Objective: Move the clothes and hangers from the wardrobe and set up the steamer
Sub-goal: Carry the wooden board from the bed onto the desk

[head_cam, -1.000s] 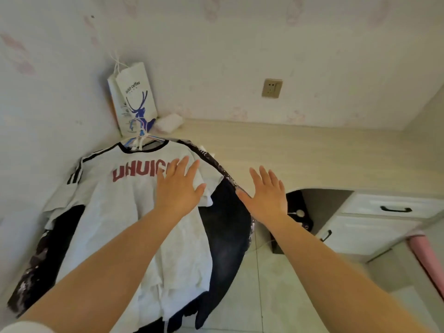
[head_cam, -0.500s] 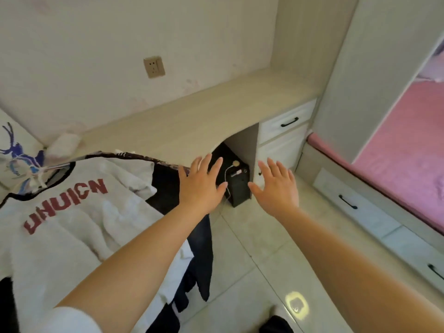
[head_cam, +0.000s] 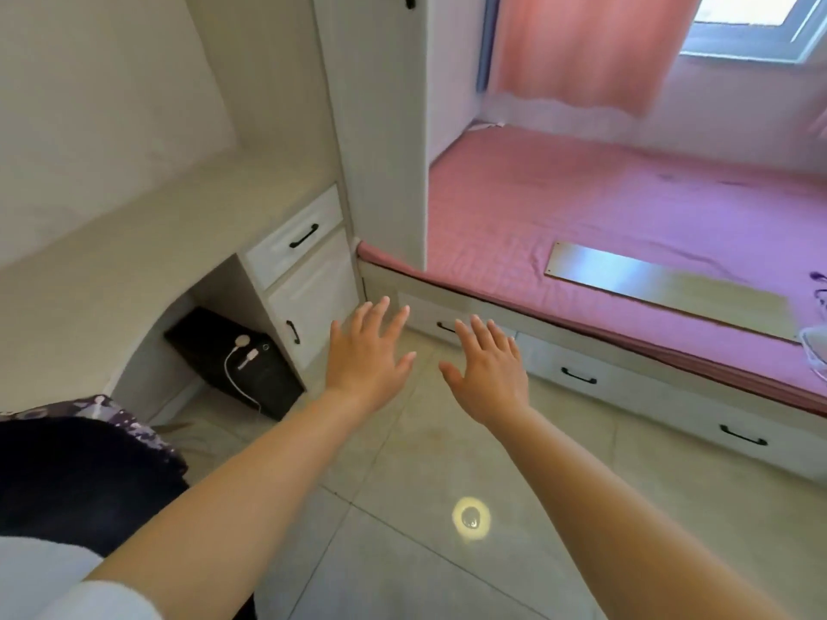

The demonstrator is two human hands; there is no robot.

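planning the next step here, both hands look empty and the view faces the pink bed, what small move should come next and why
Probably carry on toward the pink-sheeted bed to look for the steamer. The left hand and right hand are open, spread and empty over the pale tiled floor, the dark clothes lie at the lower left edge, and no steamer is in view.

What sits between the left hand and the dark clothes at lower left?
In the head view, only bare floor tile separates the left hand from the dark clothes.
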